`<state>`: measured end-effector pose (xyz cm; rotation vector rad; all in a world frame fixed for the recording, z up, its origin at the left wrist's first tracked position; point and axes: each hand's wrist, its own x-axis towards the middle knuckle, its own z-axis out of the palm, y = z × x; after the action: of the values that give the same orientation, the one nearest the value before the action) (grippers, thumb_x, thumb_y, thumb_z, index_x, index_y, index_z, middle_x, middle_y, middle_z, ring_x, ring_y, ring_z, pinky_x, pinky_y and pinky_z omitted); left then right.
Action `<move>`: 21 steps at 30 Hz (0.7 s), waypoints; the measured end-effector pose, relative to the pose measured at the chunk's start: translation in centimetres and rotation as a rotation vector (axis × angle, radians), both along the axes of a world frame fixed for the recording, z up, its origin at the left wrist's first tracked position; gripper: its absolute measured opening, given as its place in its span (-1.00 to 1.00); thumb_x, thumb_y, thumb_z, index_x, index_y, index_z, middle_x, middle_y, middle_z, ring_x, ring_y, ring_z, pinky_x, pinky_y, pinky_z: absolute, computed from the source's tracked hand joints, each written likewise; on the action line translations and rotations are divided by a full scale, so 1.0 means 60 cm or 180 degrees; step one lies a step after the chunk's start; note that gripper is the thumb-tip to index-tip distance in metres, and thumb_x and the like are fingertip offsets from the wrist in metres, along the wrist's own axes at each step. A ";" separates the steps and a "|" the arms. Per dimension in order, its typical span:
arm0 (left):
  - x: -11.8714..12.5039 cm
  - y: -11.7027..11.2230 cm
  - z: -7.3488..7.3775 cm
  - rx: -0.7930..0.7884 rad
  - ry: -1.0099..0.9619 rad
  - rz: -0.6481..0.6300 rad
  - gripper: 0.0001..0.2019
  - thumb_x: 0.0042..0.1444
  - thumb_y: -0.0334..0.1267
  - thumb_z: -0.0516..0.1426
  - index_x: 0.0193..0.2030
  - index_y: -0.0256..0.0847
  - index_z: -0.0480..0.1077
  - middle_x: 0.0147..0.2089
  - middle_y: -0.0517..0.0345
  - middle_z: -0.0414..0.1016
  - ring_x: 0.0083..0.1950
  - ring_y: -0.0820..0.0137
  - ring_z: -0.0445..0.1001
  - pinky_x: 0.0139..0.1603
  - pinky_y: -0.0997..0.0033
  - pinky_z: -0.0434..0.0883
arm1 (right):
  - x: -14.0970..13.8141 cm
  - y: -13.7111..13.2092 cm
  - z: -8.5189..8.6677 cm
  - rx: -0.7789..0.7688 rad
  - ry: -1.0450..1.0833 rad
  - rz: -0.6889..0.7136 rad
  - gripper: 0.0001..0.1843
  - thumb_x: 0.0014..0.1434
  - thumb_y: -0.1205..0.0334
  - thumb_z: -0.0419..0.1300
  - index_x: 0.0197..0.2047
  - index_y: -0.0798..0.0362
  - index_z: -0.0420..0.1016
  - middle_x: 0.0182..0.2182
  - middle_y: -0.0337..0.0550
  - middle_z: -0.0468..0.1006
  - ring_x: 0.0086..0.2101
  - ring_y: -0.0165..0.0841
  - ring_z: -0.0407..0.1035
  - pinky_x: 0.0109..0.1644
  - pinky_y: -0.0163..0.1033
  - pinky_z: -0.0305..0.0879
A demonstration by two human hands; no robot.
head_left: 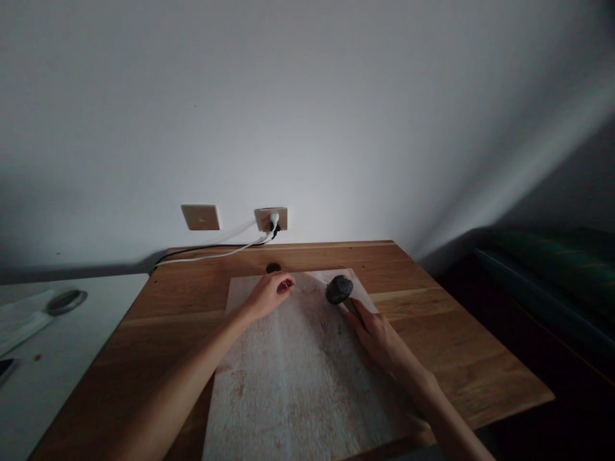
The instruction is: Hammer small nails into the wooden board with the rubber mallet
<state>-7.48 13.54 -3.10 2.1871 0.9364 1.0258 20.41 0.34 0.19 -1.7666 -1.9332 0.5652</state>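
My right hand (376,334) is wrapped round the handle of a mallet with a dark, rounded head (339,290). The mallet's head is over the far right part of a whitish, worn board (298,371). To its left, my left hand (276,289) is curled with thumb and fingers together over the board's far edge. Whatever those fingers may hold is too small and dark to make out.
The board lies on a brown wooden table (432,320) against the wall. A dark round spot (273,267) is just beyond the board. Cables (225,254) run from a wall socket (265,219). On the left, a roll of tape (67,301) lies on a white surface (72,358).
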 end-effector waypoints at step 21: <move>-0.005 -0.008 0.008 -0.0052 0.0104 -0.0014 -0.85 0.08 -0.53 0.20 -0.27 -0.24 0.54 -0.31 0.20 0.56 -0.31 0.44 0.49 -0.23 0.49 0.37 | 0.018 -0.046 0.004 -0.0075 0.0224 -0.0061 -0.53 0.47 0.00 -0.03 0.26 -0.05 0.50 -0.05 0.01 0.74 0.01 0.01 0.62 0.03 -0.08 0.50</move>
<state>-7.77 13.04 -2.63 2.1976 0.9508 0.9797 21.51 -2.40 0.44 -1.7539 -1.8675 0.6373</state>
